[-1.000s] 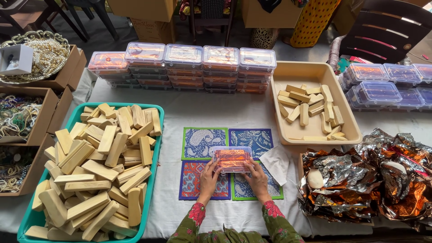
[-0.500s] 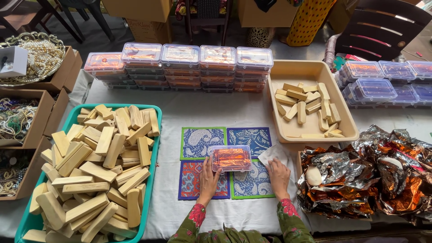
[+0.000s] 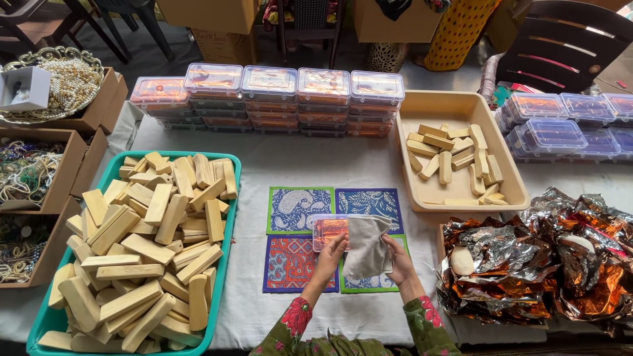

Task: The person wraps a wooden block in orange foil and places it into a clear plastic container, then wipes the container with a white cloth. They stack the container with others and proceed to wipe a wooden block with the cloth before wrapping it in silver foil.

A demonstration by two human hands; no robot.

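The sleeves (image 3: pixel 300 326) nearest the camera are green with red flowers, and both hands reach from them to the mats (image 3: pixel 333 237), four patterned squares laid edge to edge in the middle of the white cloth (image 3: pixel 277 165). The left hand (image 3: pixel 333 254) rests on the near edge of a small clear box (image 3: pixel 330 231) with orange contents; the box lies on the mats where the four meet. Its fingers curl against the box, though whether they grip it cannot be told. The right hand (image 3: pixel 399 257) pinches a pale rag (image 3: pixel 366 247) between thumb and fingers; the rag drapes over the right end of the box and hangs toward the near right mat.

Left of the mats sits a teal tray (image 3: pixel 227 264) heaped with pale wooden blocks (image 3: pixel 145 244). Right of the mats, just beside them, lies a heap of crumpled foil (image 3: pixel 541 264), silver and copper, with a pale oval piece (image 3: pixel 463 260) resting on its left part.

Beyond the mats on the right, a beige tray (image 3: pixel 461 105) holds a loose scatter of sticks (image 3: pixel 455 158) like the blocks. Straight beyond the mats runs a row of stacked boxes (image 3: pixel 270 95), clear lidded, with orange showing inside. Further right of the beige tray more lidded boxes (image 3: pixel 560 125) stand in a group. Far left of the mats, cartons (image 3: pixel 69 165) hold tangled beads (image 3: pixel 26 175), and a silver dish (image 3: pixel 62 82) holds pearls.
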